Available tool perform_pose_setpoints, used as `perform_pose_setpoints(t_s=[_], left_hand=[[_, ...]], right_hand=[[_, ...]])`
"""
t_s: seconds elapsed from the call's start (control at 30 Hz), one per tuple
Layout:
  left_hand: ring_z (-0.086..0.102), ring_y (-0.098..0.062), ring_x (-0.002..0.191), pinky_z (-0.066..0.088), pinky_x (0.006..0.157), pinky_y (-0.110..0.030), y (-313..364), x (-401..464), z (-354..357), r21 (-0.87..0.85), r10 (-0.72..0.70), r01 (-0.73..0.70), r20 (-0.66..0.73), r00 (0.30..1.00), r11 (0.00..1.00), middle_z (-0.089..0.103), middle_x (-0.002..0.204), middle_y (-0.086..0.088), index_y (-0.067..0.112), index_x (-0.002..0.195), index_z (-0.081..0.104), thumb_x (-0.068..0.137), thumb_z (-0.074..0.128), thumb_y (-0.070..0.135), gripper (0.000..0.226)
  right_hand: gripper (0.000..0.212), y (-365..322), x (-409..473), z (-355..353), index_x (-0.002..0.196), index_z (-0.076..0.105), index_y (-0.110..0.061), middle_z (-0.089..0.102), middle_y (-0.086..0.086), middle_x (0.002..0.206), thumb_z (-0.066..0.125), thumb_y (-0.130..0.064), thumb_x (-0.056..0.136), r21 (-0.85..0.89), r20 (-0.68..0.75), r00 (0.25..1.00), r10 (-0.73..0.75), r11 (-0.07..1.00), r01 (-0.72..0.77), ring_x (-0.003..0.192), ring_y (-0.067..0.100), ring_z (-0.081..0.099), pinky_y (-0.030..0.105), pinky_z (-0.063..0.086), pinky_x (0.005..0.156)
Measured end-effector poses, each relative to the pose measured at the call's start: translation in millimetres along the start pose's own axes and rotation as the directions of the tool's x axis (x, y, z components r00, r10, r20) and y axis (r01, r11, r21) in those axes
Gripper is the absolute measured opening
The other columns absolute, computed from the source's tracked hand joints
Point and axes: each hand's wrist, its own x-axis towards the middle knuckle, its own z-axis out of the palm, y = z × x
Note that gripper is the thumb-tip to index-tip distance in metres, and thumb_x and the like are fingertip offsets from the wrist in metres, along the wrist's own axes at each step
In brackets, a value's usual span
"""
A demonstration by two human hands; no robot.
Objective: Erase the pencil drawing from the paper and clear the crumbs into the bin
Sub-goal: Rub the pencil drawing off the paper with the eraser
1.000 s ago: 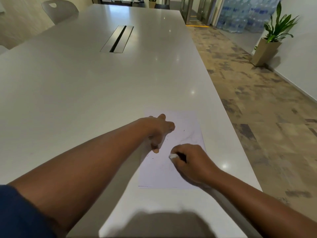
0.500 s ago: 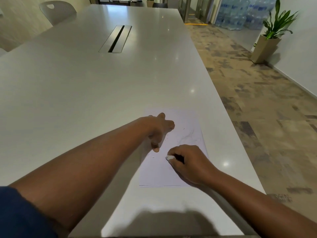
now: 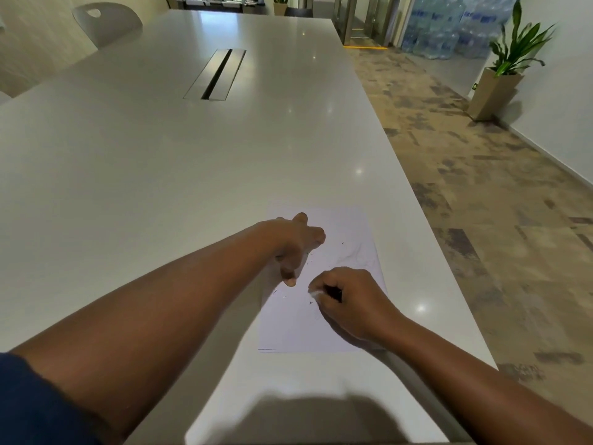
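A white sheet of paper (image 3: pixel 356 226) lies near the right edge of the long grey table (image 3: pixel 160 175). Faint pencil lines (image 3: pixel 356 252) show on its upper right part, and dark eraser crumbs (image 3: pixel 285 295) are scattered across its middle. My left hand (image 3: pixel 293 244) presses on the paper's upper left part with spread fingers. My right hand (image 3: pixel 349 300) pinches a small white eraser (image 3: pixel 316 294) with its tip on the paper's middle. No bin is in view.
A metal cable slot (image 3: pixel 215 73) sits in the table's middle, farther away. A grey chair (image 3: pixel 107 22) stands at the far left. To the right are carpeted floor, a potted plant (image 3: pixel 500 75) and stacked water bottles (image 3: pixel 449 24).
My right hand with the eraser has shifted slightly left and down across the paper in short rubbing strokes. My left hand has stayed in place on the sheet.
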Motion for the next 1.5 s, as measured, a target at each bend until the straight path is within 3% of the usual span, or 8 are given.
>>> perform_pose_setpoints(t_s=[0.13, 0.23, 0.43, 1.0, 1.13, 1.27, 1.4, 1.5], left_hand=[[0.048, -0.039, 0.117, 0.053, 0.077, -0.046, -1, 0, 0, -0.005, -0.003, 0.003, 0.0, 1.0, 1.0, 0.027, 0.139, -0.004, 0.036, 0.147, 0.031, 0.066, 0.094, 0.024, 0.103], [0.048, -0.038, 0.116, 0.055, 0.079, -0.046, 0, -1, -1, -0.004, -0.013, 0.013, 0.007, 1.0, 1.0, 0.028, 0.138, -0.004, 0.035, 0.147, 0.031, 0.066, 0.094, 0.024, 0.103], [0.048, -0.039, 0.116, 0.054, 0.078, -0.046, 0, -1, -1, -0.012, -0.012, 0.012, 0.001, 1.0, 1.0, 0.028, 0.138, -0.004, 0.035, 0.148, 0.031, 0.067, 0.093, 0.023, 0.102], [0.048, -0.039, 0.112, 0.054, 0.074, -0.044, 1, -5, -2, -0.011, -0.02, 0.02, 0.003, 1.0, 1.0, 0.027, 0.133, -0.004, 0.034, 0.144, 0.034, 0.068, 0.092, 0.022, 0.096], [0.047, -0.039, 0.115, 0.05, 0.068, -0.042, 2, -4, -2, -0.008, -0.012, 0.012, -0.002, 1.0, 1.0, 0.028, 0.136, -0.005, 0.033, 0.145, 0.034, 0.068, 0.092, 0.023, 0.097], [0.047, -0.037, 0.114, 0.049, 0.069, -0.042, 2, -5, -3, -0.025, -0.015, 0.015, -0.002, 1.0, 1.0, 0.029, 0.135, -0.004, 0.034, 0.143, 0.035, 0.067, 0.093, 0.023, 0.096], [0.046, -0.038, 0.115, 0.052, 0.074, -0.045, 0, -3, -1, 0.004, 0.0, 0.0, 0.003, 1.0, 1.0, 0.029, 0.134, -0.004, 0.033, 0.142, 0.035, 0.067, 0.093, 0.025, 0.096], [0.044, -0.037, 0.116, 0.053, 0.078, -0.046, 0, -2, -1, 0.014, -0.007, 0.007, 0.012, 1.0, 1.0, 0.029, 0.133, -0.002, 0.036, 0.141, 0.032, 0.065, 0.092, 0.026, 0.097]], right_hand=[[0.01, -6, 2, 5, 0.092, 0.074, -0.013, 0.075, -0.002, 0.084, 0.065, -0.013, 0.095, -0.006, -0.054, 0.998, 0.01, 1.0, -0.01, 0.078, 0.016, 0.067, 0.04, 0.056, 0.076], [0.018, -12, -2, 11, 0.084, 0.072, -0.009, 0.072, 0.004, 0.08, 0.063, -0.017, 0.097, -0.027, 0.061, 0.997, -0.047, 0.998, 0.048, 0.077, 0.021, 0.066, 0.043, 0.055, 0.075], [0.027, -21, -1, 9, 0.066, 0.053, -0.008, 0.054, 0.009, 0.064, 0.057, -0.009, 0.093, -0.03, 0.045, 0.997, -0.063, 0.997, 0.064, 0.065, 0.024, 0.05, 0.044, 0.047, 0.064], [0.011, -10, -13, 4, 0.077, 0.067, -0.014, 0.068, 0.0, 0.076, 0.061, -0.011, 0.085, -0.047, 0.12, 0.987, -0.11, 0.992, 0.117, 0.076, 0.018, 0.062, 0.037, 0.052, 0.07], [0.013, 2, 7, -3, 0.079, 0.071, -0.012, 0.07, 0.001, 0.075, 0.063, -0.011, 0.09, -0.01, -0.043, 0.999, -0.012, 1.0, 0.012, 0.075, 0.017, 0.063, 0.043, 0.054, 0.073], [0.014, -14, 0, 15, 0.075, 0.061, -0.003, 0.063, 0.013, 0.075, 0.058, -0.01, 0.087, -0.027, 0.066, 0.993, -0.095, 0.995, 0.097, 0.073, 0.024, 0.057, 0.045, 0.051, 0.07], [0.019, 2, 9, 5, 0.078, 0.067, -0.008, 0.066, 0.005, 0.075, 0.061, -0.014, 0.094, -0.041, -0.064, 0.996, -0.07, 0.997, 0.067, 0.077, 0.018, 0.059, 0.044, 0.052, 0.073], [0.013, -2, 0, 4, 0.085, 0.071, -0.011, 0.069, 0.001, 0.085, 0.063, -0.015, 0.094, -0.067, 0.073, 0.99, -0.122, 0.99, 0.127, 0.085, 0.015, 0.062, 0.038, 0.053, 0.078]])
